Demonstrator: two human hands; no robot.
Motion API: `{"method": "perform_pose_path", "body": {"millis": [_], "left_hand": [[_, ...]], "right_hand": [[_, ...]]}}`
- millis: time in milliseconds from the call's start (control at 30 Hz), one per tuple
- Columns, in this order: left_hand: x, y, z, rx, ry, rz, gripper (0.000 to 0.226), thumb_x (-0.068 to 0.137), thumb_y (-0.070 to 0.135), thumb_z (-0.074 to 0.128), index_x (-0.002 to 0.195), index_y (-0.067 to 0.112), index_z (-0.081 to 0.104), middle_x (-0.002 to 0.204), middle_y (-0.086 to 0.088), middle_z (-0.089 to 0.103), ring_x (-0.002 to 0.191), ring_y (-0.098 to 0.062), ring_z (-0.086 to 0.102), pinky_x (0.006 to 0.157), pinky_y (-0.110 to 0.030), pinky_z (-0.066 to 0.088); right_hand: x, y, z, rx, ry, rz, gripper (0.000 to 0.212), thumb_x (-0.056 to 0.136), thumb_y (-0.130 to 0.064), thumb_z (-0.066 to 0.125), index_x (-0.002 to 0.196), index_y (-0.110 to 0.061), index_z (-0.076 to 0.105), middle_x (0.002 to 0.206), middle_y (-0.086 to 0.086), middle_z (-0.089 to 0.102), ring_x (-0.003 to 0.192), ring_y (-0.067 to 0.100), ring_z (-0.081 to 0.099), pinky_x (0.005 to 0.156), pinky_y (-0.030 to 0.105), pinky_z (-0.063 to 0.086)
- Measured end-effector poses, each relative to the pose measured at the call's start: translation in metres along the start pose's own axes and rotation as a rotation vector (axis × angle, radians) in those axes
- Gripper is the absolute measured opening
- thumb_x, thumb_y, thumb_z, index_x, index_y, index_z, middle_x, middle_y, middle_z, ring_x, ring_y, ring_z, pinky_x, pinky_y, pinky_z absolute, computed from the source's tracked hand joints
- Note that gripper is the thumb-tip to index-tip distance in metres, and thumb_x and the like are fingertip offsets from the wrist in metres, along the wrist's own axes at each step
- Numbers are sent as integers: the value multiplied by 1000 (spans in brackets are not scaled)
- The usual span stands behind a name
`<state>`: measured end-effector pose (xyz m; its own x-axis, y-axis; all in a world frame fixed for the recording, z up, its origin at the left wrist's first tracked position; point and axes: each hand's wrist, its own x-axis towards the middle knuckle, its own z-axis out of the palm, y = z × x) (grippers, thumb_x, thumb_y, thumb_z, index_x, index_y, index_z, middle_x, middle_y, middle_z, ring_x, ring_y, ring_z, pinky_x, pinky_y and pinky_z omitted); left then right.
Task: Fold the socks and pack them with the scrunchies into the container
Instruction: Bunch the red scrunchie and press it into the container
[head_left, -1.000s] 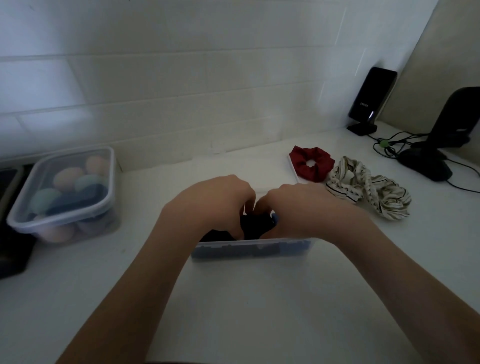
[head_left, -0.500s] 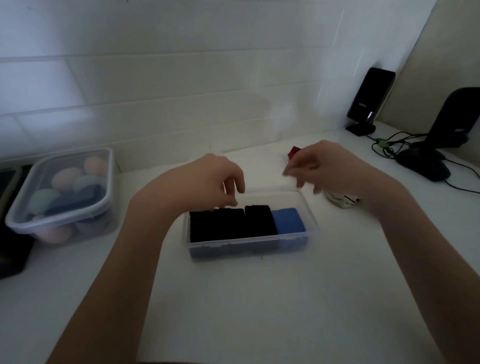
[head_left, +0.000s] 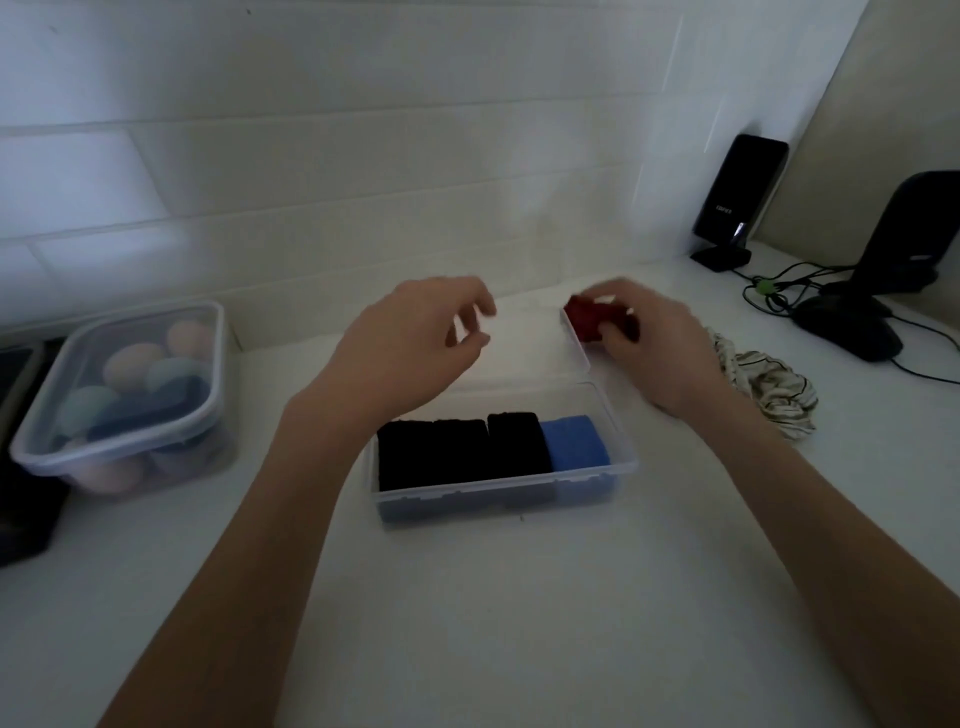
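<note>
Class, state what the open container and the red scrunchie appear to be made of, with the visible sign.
Container: seemingly clear, smooth plastic; the socks show through its wall.
Red scrunchie: probably soft, matte fabric, bunched in the right hand; blur hides its weave.

Both my forearms are showing bare all the way from the bottom edge up to the wrists; no sleeve is reaching into view on either one. My left hand is wearing nothing I can see, no ring and no watch or band behind the fingers. My right hand is looking just as plain, though motion is blurring its fingers.
</note>
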<state>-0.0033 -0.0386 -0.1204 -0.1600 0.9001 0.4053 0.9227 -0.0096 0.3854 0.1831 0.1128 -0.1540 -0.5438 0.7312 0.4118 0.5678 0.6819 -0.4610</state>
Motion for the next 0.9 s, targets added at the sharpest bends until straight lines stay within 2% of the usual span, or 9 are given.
{"method": "perform_pose_path", "body": {"millis": [67,133,233,333,400,567,700,800,900], "left_hand": [[0,2,1,-112,104,21,38,83,24,64,120,25,54,114,9,57,97,-8,55,90,-35,48],[0,9,0,-266,123,7,55,80,25,70,130,25,48,123,11,49,110,-3,50,97,-25,43],[1,21,0,-576,33,-85,33,76,26,75,105,34,61,99,11,64,89,2,59,84,-15,45],[3,29,1,-787,52,-211,6,79,19,70,80,25,70,71,4,68,68,-9,62,76,-29,49],[7,27,0,-1015,87,-307,11,82,15,62,73,15,69,65,1,70,66,-14,66,76,-34,49],[10,19,-5,-1710,-11,-440,30,80,24,57,52,13,59,52,1,60,51,-12,60,58,-22,54],[9,14,-4,-1928,24,-366,38,80,28,56,106,2,66,101,-10,71,93,-18,69,90,-30,53],[9,19,-1,-1792,10,-272,41,87,25,51,125,10,54,114,-3,66,108,-14,62,98,-28,46],[10,27,6,-1269,106,-166,25,87,22,54,111,19,61,100,6,71,102,-10,64,96,-29,48]], "right_hand": [[0,-26,-19,288,104,-34,26,87,-13,55,108,-27,61,92,-1,69,75,21,67,64,38,55],[-2,-50,-37,661,-18,-41,18,90,-7,55,104,-17,61,81,5,68,51,15,62,43,29,49],[-8,-71,-43,982,-230,-35,14,92,-6,53,100,-16,59,73,10,64,36,7,40,36,14,29],[-9,-75,-36,1090,-273,71,13,93,-12,51,101,-18,59,68,0,62,39,9,41,38,14,29],[-9,-73,-36,1038,-283,116,14,92,-17,54,105,-18,60,66,-2,59,42,9,42,41,17,26],[-13,-74,-29,659,-469,47,15,79,-20,72,92,-17,67,65,-2,64,53,8,54,44,16,38],[-13,-78,-18,438,-210,-128,15,79,-20,71,87,-10,61,73,4,65,63,8,58,62,22,47],[-14,-80,-20,239,5,-257,15,83,-22,65,84,-10,57,66,-5,53,63,10,47,62,25,40],[-14,-80,-25,140,144,-305,16,85,-31,58,85,-15,59,68,-13,51,77,12,47,74,32,38]]}}
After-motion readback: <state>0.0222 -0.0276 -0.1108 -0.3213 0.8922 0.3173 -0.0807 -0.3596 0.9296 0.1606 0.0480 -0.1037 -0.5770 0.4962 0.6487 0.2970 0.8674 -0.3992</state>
